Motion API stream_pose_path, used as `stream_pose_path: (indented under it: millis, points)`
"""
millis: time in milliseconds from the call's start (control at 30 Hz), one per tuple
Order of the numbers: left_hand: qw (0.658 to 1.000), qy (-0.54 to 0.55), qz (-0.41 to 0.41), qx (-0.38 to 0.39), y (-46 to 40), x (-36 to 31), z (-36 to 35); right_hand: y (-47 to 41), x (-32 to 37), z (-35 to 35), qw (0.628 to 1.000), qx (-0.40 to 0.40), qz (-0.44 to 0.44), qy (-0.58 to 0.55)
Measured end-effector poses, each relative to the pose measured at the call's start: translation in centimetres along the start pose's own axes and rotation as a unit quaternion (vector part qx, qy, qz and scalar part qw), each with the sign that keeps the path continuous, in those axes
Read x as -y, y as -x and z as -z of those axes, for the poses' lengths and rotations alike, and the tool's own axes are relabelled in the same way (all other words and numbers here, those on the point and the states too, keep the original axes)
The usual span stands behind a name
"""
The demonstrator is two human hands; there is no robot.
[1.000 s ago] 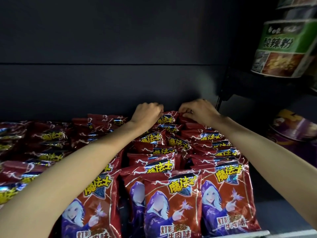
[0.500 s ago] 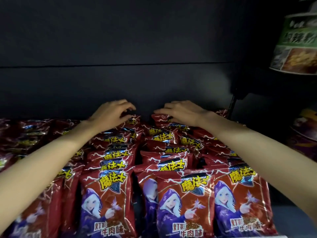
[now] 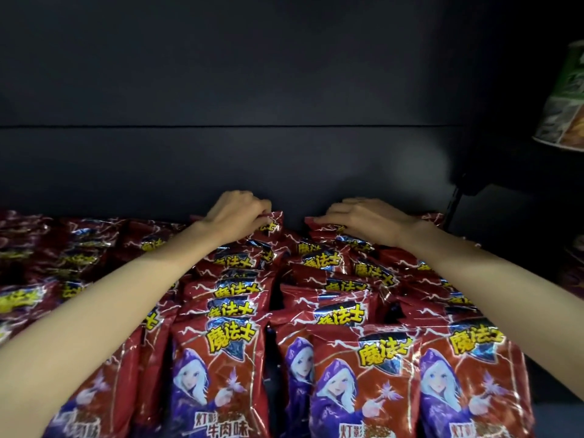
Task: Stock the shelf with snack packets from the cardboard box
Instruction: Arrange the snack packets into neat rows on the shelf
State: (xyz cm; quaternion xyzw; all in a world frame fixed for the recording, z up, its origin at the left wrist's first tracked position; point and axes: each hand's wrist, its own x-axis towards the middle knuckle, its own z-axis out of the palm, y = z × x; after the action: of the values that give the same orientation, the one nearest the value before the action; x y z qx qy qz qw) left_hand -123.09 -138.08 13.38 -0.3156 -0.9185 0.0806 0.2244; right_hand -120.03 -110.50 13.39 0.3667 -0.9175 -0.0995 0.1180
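In the head view, both bare arms reach to the far end of a dark shelf (image 3: 562, 418) packed with rows of red snack packets (image 3: 357, 374). The packets stand upright, one behind the other, in several rows running from the near edge to the dark back panel (image 3: 284, 159); each shows a hooded figure in purple and yellow lettering near the top.

The left hand (image 3: 235, 211) sits at the far end of a row left of centre. Its fingers (image 3: 257, 213) are curled over and pinch the top corner of the rearmost packet (image 3: 273, 221) there, which is tilted with its red edge sticking out to the right of the knuckles.

The right hand (image 3: 363, 216) lies at the far end of the next row to the right, well apart from the left hand with a dark gap between them. It lies palm down with fairly straight fingers (image 3: 328, 218) resting on the top edge of the back packet (image 3: 316, 226) of that row; I cannot tell whether the thumb grips it underneath.

At the far right, beyond a dark upright, a green-labelled cup container (image 3: 565, 102) hangs into view, blurred. More red packets lie dimly at the far left (image 3: 38, 248). The cardboard box does not show.
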Motion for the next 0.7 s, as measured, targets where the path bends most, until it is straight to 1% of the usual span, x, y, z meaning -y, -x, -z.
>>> stream_pose_path:
  millis: [67,100,133,167,200,233,300,467,567,633,700]
  points:
    - [1.0,0.002,-0.007,-0.012,0.1,-0.2,-0.2,-0.3,0.2,-0.4,0.993,-0.113,0.014,-0.011]
    - [1.0,0.001,-0.014,-0.014,0.2,-0.1,-0.2,-0.6,0.8,-0.5,0.987,-0.157,0.021,-0.018]
    - [1.0,0.0,-0.022,-0.013,0.3,0.0,-0.2,-1.1,1.5,-0.3,0.985,-0.169,0.023,-0.026]
    - [1.0,0.0,-0.029,-0.008,0.3,0.1,-0.2,-1.7,2.5,-0.2,0.989,-0.146,0.017,-0.033]
    - [1.0,0.004,-0.03,-0.001,0.4,0.3,0.0,-2.5,3.3,-0.2,0.994,-0.104,0.009,-0.027]
    - [1.0,0.012,-0.025,0.006,0.4,0.5,0.1,-3.3,3.9,-0.3,0.998,-0.061,-0.001,-0.001]
    - [1.0,0.019,-0.007,0.02,0.5,0.9,0.5,-4.3,4.5,-0.7,0.999,-0.014,-0.007,0.031]
    - [0.999,-0.018,0.029,0.014,1.0,1.3,0.3,-3.3,3.6,-0.8,0.997,-0.004,0.007,-0.077]
    - [0.999,-0.035,0.039,0.003,0.2,0.1,0.3,-2.5,3.0,-0.8,0.99,-0.015,0.023,-0.138]
    - [0.998,-0.037,0.042,-0.014,-1.2,-1.5,0.5,-2.2,2.8,-0.9,0.987,-0.022,0.024,-0.155]
    - [0.998,-0.053,0.021,-0.017,-2.6,-3.2,0.6,-1.9,2.9,-1.0,0.986,-0.037,0.019,-0.161]
